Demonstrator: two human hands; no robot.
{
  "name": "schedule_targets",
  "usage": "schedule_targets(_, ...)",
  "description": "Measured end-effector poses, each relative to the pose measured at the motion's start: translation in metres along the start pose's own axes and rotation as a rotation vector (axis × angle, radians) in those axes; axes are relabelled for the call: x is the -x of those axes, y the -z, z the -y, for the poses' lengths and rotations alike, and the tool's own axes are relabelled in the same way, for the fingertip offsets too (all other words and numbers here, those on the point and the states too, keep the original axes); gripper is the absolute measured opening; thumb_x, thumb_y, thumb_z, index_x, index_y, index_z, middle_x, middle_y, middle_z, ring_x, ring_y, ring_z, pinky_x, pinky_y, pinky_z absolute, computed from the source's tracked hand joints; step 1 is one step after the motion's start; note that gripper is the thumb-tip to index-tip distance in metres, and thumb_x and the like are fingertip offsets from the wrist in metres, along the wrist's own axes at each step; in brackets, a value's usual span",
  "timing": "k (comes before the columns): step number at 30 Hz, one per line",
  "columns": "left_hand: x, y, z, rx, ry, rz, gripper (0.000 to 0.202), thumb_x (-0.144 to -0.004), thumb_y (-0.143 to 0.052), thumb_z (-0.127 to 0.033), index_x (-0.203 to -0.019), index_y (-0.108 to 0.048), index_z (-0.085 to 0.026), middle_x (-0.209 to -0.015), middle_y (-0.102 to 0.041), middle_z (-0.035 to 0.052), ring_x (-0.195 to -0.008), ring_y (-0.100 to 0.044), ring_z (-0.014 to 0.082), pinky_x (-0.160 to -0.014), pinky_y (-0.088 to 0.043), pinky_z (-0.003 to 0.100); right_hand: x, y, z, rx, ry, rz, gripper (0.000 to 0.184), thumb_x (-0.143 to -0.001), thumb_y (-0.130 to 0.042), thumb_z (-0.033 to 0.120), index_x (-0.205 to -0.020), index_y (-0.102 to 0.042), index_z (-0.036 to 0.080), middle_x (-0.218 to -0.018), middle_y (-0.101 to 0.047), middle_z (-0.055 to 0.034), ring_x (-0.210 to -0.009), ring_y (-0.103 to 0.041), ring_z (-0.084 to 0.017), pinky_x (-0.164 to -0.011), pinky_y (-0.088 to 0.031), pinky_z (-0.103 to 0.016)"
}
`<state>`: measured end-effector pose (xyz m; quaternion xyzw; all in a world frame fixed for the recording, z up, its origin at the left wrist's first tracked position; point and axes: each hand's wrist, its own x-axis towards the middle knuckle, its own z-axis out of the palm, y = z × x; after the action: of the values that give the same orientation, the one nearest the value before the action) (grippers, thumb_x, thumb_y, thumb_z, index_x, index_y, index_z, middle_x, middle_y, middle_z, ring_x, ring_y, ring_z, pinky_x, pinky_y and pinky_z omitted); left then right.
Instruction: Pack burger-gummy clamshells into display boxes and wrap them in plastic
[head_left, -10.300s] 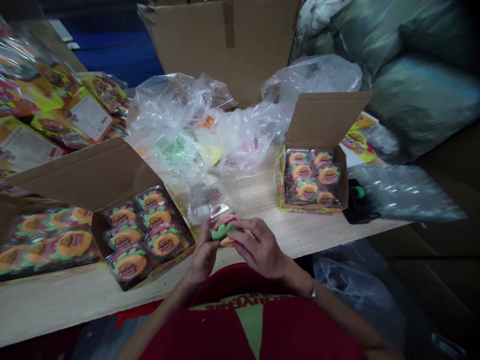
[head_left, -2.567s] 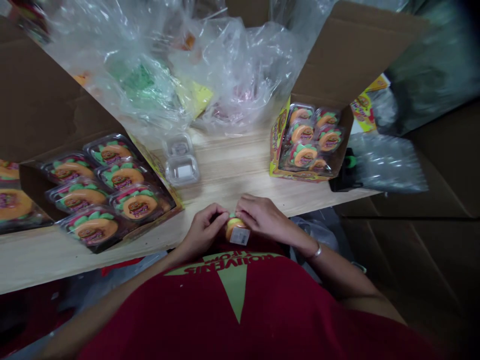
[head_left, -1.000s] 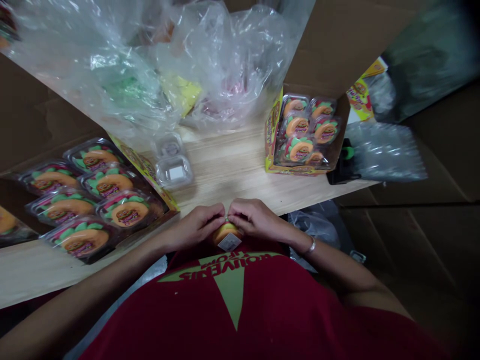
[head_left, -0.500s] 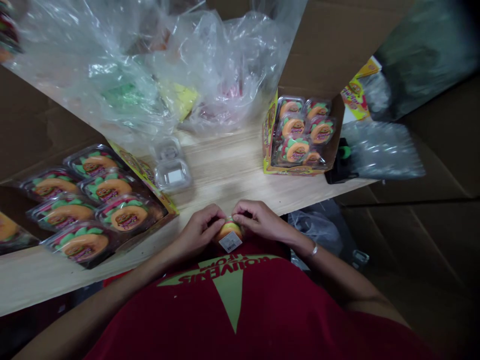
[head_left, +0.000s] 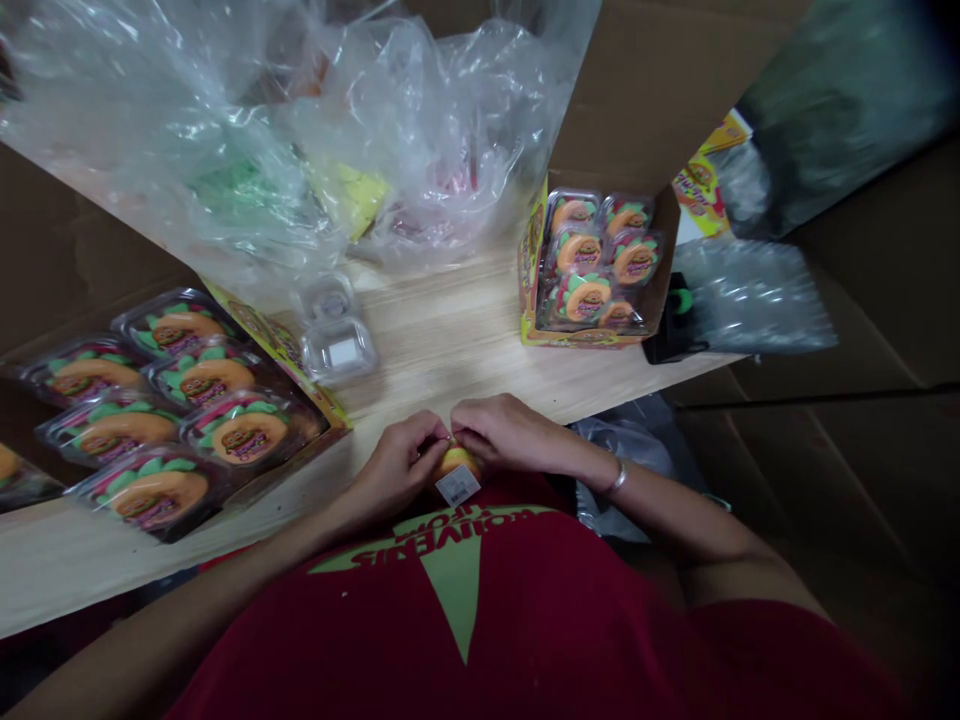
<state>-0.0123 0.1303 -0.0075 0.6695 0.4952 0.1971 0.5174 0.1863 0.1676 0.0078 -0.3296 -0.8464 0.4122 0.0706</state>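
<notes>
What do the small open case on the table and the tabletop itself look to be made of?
Open case: looks like thin clear plastic, glossy, since the table shows through it and its edges catch the light. Tabletop: pale wood or wood-look laminate, matte, with straight grain lines; which of the two can't be told.

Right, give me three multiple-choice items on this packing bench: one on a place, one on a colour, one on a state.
1. Where does the empty clear clamshell lie?
A. on the wooden table
B. inside the yellow display box
C. on the person's lap

2. What colour is the burger-shaped piece that both hands hold?
A. blue
B. orange
C. black

3. How do the left hand and right hand stand?
A. both flat on the table
B. one raised to the plastic bags
C. both closed on the piece

Key: 1 A, it sits on bare wood by the tray; 2 B, orange shows between the fingers; 3 C, fingertips pinch it from both sides.
</notes>
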Motion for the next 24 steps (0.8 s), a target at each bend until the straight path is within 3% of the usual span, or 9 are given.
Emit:
schedule_targets(9,0.016,0.011,0.007,0.189,0.201,-0.029,0.028,-0.084,-0.055,-0.041,-0.087,-0.065,-0.015,-0.080,-0.068,0.0040,-0.073,-0.058,0.0166,-0.067,-0.045,0.027,0.019,-0.010,-0.021,-0.164,-0.080,-0.148,0.014,-0.092,-0.049,0.020,-0.079,-0.054,0.016,-0.072,-0.054,0.0008,-0.064,-0.045,-0.009,-0.062,-0.030,-0.022)
schedule_targets(18,0.014,0.007,0.005,0.134,0.164,0.030,0.030,-0.086,-0.052,-0.045,-0.079,-0.058,-0.016,-0.073,-0.062,0.0025,-0.068,-0.054,0.0155,-0.062,-0.042,0.026,0.021,0.001,-0.018,-0.139,-0.045,-0.063,0.014,-0.093,-0.049,0.018,-0.080,-0.055,0.016,-0.073,-0.055,0.0004,-0.065,-0.044,-0.010,-0.062,-0.030,-0.023)
schedule_targets(24,0.015,0.015,0.009,0.024,0.131,0.029,0.030,-0.088,-0.051,-0.043,-0.079,-0.059,-0.016,-0.072,-0.061,0.0019,-0.068,-0.053,0.0151,-0.063,-0.041,0.026,0.001,0.006,-0.023,-0.111,0.104,-0.020,0.017,-0.098,-0.045,0.020,-0.096,-0.062,0.015,-0.087,-0.058,-0.0042,-0.078,-0.049,-0.012,-0.071,-0.036,-0.024)
